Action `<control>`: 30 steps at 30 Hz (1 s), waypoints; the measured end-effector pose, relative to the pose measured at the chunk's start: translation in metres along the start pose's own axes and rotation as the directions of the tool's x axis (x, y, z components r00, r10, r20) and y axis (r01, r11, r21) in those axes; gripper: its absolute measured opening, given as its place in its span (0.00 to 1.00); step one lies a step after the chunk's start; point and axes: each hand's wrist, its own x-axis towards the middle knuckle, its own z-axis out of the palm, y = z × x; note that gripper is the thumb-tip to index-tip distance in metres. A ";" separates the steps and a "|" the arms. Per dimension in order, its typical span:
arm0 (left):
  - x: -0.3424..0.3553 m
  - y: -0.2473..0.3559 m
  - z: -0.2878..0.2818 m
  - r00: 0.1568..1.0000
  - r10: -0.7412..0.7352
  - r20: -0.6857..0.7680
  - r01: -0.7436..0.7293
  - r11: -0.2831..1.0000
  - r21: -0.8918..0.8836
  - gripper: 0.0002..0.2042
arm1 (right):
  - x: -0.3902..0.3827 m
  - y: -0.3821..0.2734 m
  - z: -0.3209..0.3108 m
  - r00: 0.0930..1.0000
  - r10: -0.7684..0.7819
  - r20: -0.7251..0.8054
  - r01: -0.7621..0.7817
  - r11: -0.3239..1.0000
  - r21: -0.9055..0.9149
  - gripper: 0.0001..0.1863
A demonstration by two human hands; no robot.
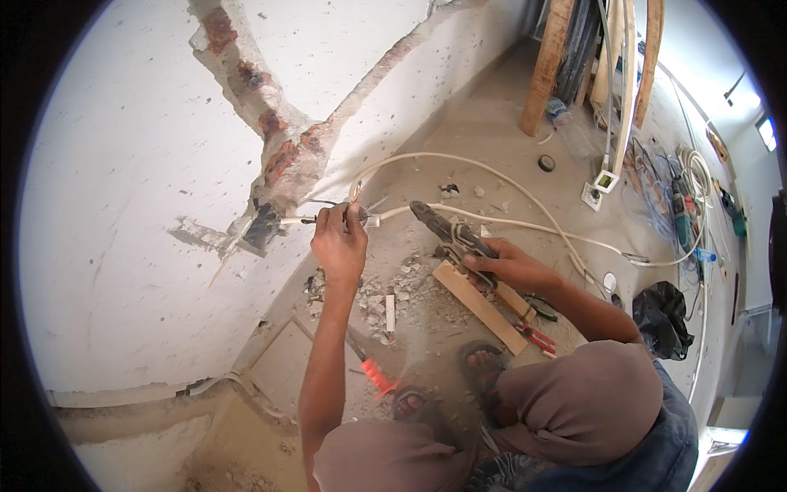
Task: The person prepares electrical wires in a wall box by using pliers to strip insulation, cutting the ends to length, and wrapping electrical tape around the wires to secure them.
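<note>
Pinching wires (356, 192) w/ L fingers (354, 223), R (485, 263) gripping tool (434, 220).

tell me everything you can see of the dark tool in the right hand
The tool is long and narrow, blackish grey, dull and worn-looking, perhaps metal at least in part. A thinner bar seems to run along it near the fingers. It slants up and to the left in the picture, its rounded far end free and apart from the left hand. The right hand grips its nearer part above the floor. Its exact kind is unclear.
</note>
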 end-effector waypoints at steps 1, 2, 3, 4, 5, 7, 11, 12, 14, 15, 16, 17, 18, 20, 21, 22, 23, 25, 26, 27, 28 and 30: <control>0.000 0.003 0.004 0.999 -0.039 -0.032 0.039 0.999 -0.005 0.08 | 0.007 0.005 0.005 1.000 0.007 -0.017 -0.006 0.997 0.081 0.17; -0.001 0.006 0.008 0.995 -0.079 -0.064 0.078 0.997 -0.010 0.08 | 0.016 0.012 0.009 0.999 0.016 -0.033 -0.011 0.987 0.161 0.17; -0.001 0.007 0.008 0.988 -0.117 -0.097 0.115 0.993 -0.017 0.09 | 0.022 0.013 0.014 0.999 0.025 -0.049 -0.013 0.971 0.240 0.17; 0.000 0.006 0.007 0.990 -0.115 -0.086 0.114 0.993 -0.017 0.08 | 0.025 0.013 0.017 0.999 0.031 -0.038 -0.020 0.960 0.278 0.16; 0.000 0.006 0.005 0.991 -0.113 -0.074 0.112 0.994 -0.018 0.08 | 0.028 0.012 0.020 0.999 0.038 -0.027 -0.027 0.949 0.315 0.16; 0.000 0.010 0.002 0.994 -0.103 -0.031 0.102 0.994 -0.043 0.07 | 0.029 0.010 0.021 0.999 0.032 -0.020 -0.024 0.940 0.340 0.16; -0.008 0.010 -0.009 0.998 -0.047 0.034 0.051 0.993 -0.106 0.07 | 0.025 0.003 0.017 1.000 -0.019 0.004 0.018 0.969 0.246 0.17; -0.010 0.010 -0.011 0.999 -0.030 0.036 0.034 0.993 -0.115 0.08 | 0.026 0.000 0.015 0.999 -0.032 0.019 0.028 0.977 0.209 0.18; -0.013 0.012 -0.013 0.999 -0.036 0.036 0.038 0.996 -0.076 0.09 | 0.027 -0.004 0.015 0.995 -0.011 0.095 -0.018 0.956 0.294 0.18; -0.014 0.013 -0.013 0.999 -0.042 0.033 0.044 0.997 -0.063 0.10 | 0.026 -0.006 0.014 0.991 0.002 0.131 -0.045 0.944 0.328 0.18; -0.015 0.014 -0.011 0.999 -0.043 0.023 0.044 0.997 -0.067 0.10 | 0.026 -0.006 0.015 0.993 0.011 0.118 -0.047 0.950 0.310 0.18; -0.015 0.015 -0.011 0.999 -0.044 0.013 0.045 0.996 -0.071 0.09 | 0.026 -0.005 0.016 0.994 0.019 0.105 -0.049 0.955 0.291 0.18; -0.015 0.016 -0.010 0.999 -0.045 0.003 0.045 0.996 -0.075 0.09 | 0.026 -0.006 0.017 0.995 0.028 0.092 -0.052 0.961 0.272 0.17; -0.016 0.014 -0.009 0.998 -0.059 -0.008 0.058 0.995 -0.086 0.10 | 0.027 -0.013 0.024 0.996 -0.074 -0.043 0.070 0.993 -0.096 0.17; -0.016 0.013 -0.009 0.998 -0.066 -0.012 0.065 0.993 -0.094 0.10 | 0.026 -0.017 0.028 0.985 -0.143 -0.096 0.110 0.952 -0.284 0.17; -0.017 0.012 -0.009 0.997 -0.069 -0.016 0.068 0.993 -0.094 0.10 | 0.028 -0.021 0.033 0.979 -0.170 -0.114 0.116 0.920 -0.373 0.17; -0.017 0.010 -0.010 0.997 -0.072 -0.019 0.070 0.993 -0.094 0.09 | 0.031 -0.024 0.037 0.972 -0.199 -0.129 0.119 0.880 -0.460 0.17; -0.016 0.011 -0.010 0.996 -0.084 -0.009 0.082 0.991 -0.101 0.09 | 0.037 -0.026 0.040 0.959 -0.248 -0.141 0.132 0.824 -0.550 0.17; -0.016 0.012 -0.011 0.996 -0.095 0.002 0.094 0.990 -0.106 0.09 | 0.040 -0.023 0.041 0.954 -0.266 -0.136 0.147 0.816 -0.559 0.17; -0.016 0.011 -0.011 0.994 -0.106 0.010 0.106 0.988 -0.108 0.09 | 0.043 -0.022 0.042 0.950 -0.285 -0.129 0.165 0.806 -0.569 0.17; -0.016 0.011 -0.012 0.994 -0.112 0.013 0.113 0.987 -0.118 0.09 | 0.045 -0.022 0.044 0.945 -0.298 -0.137 0.167 0.796 -0.582 0.16; -0.016 0.009 -0.012 0.992 -0.125 0.019 0.126 0.983 -0.137 0.09 | 0.047 -0.020 0.049 0.933 -0.325 -0.151 0.171 0.775 -0.609 0.16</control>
